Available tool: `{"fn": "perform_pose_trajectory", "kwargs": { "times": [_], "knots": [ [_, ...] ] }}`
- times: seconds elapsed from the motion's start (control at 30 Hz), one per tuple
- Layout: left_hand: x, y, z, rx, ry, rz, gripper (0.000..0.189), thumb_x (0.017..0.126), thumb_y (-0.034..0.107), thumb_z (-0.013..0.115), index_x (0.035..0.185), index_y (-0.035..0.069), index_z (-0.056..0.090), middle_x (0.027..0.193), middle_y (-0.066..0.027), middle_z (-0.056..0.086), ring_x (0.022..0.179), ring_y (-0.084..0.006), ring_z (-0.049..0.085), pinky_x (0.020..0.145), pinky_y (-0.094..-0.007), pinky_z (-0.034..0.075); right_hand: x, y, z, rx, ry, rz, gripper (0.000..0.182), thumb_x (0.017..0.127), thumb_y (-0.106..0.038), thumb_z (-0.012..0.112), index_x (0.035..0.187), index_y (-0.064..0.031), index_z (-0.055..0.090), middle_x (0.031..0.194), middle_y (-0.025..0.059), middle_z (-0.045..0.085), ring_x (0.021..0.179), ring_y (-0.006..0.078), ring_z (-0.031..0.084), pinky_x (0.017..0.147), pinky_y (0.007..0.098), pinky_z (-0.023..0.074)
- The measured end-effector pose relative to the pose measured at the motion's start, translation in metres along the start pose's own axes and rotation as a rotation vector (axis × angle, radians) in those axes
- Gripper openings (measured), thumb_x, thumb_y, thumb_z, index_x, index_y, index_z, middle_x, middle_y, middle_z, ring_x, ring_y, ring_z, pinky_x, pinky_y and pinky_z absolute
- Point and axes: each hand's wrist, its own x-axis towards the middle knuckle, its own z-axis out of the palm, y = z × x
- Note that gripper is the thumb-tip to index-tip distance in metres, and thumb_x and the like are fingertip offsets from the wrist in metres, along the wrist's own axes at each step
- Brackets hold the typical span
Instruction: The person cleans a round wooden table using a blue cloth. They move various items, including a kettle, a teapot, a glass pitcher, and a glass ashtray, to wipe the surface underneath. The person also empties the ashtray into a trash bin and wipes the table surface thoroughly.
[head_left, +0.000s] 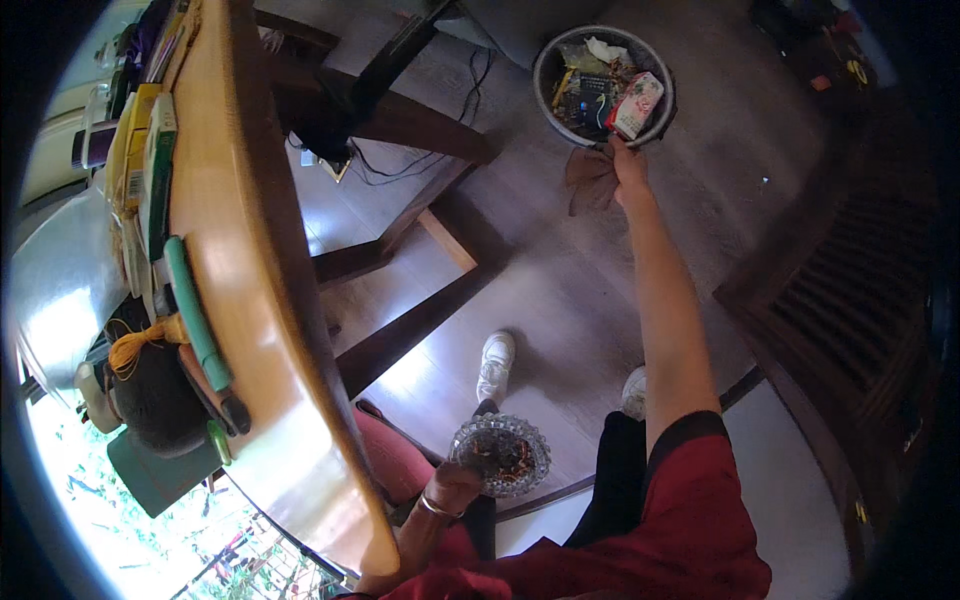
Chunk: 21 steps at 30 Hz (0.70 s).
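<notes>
My left hand (455, 487) grips the near left rim of a ribbed clear glass ashtray (501, 456), which holds dark ash and orange-brown butts. A metal bangle circles that wrist. With the arm stretched forward, my right hand (631, 169) is at the near rim of a round waste bin (551, 120). Gathered folds of a thin brown cloth or bag (592, 178) fan out from its fingers; whether this belongs to the bin is unclear. Just beyond the fingertips, a red and white printed carton (637, 103) leans inside the bin among dark refuse and crumpled wrappers.
A wooden desk (225, 187) with a curved edge fills the left, bearing books (159, 165) and a green tube-shaped case (196, 315). Dark wooden leg bars (427, 315) and cables (472, 82) lie beneath it. Dark slatted furniture (847, 277) stands to the right.
</notes>
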Motion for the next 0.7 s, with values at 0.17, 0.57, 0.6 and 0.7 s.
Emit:
{"fn": "perform_pose_trajectory", "kwargs": {
  "times": [0.17,0.57,0.6,0.7],
  "knots": [
    [0.022,0.016,0.006,0.015,-0.035,0.009,0.074,0.081,0.04,0.063,0.141,-0.001,0.047,0.136,-0.0213,0.055,0.124,-0.0413,0.054,0.105,-0.0568,0.045,0.007,0.012,-0.006,-0.229,0.18,-0.267,0.045,0.094,-0.019,0.067,0.133,-0.0001,0.057,0.129,0.015,0.062,0.114,0.0256,0.06,0.093,0.0376,0.0485],
    [0.092,0.048,0.085,-0.455,-0.382,-0.076,0.092,0.092,0.075,0.043,0.151,0.004,0.04,0.145,-0.0242,0.05,0.126,-0.0458,0.054,0.101,-0.0708,0.043,-0.215,0.165,-0.235,-0.468,0.112,0.147,0.051,0.092,-0.02,0.068,0.137,-0.0033,0.053,0.131,0.0121,0.059,0.12,0.0281,0.056,0.101,0.0384,0.0416],
    [0.101,0.05,0.086,-0.523,-0.321,-0.1,0.09,0.093,0.074,0.042,0.151,0.005,0.04,0.146,-0.0236,0.05,0.126,-0.0471,0.053,0.101,-0.0722,0.043,-0.233,0.171,-0.249,-0.516,0.128,0.202,0.052,0.091,-0.021,0.069,0.137,-0.0035,0.052,0.131,0.012,0.059,0.119,0.0276,0.056,0.1,0.0387,0.0417],
    [0.147,0.057,0.104,-0.4,-0.548,-0.104,0.086,0.091,0.067,0.05,0.151,0.006,0.041,0.146,-0.0228,0.05,0.127,-0.0462,0.053,0.1,-0.0747,0.042,-0.22,0.207,-0.298,-0.621,0.116,0.122,0.053,0.091,-0.023,0.07,0.138,-0.0044,0.053,0.129,0.0113,0.06,0.116,0.0262,0.056,0.098,0.0403,0.043]
  ]
}}
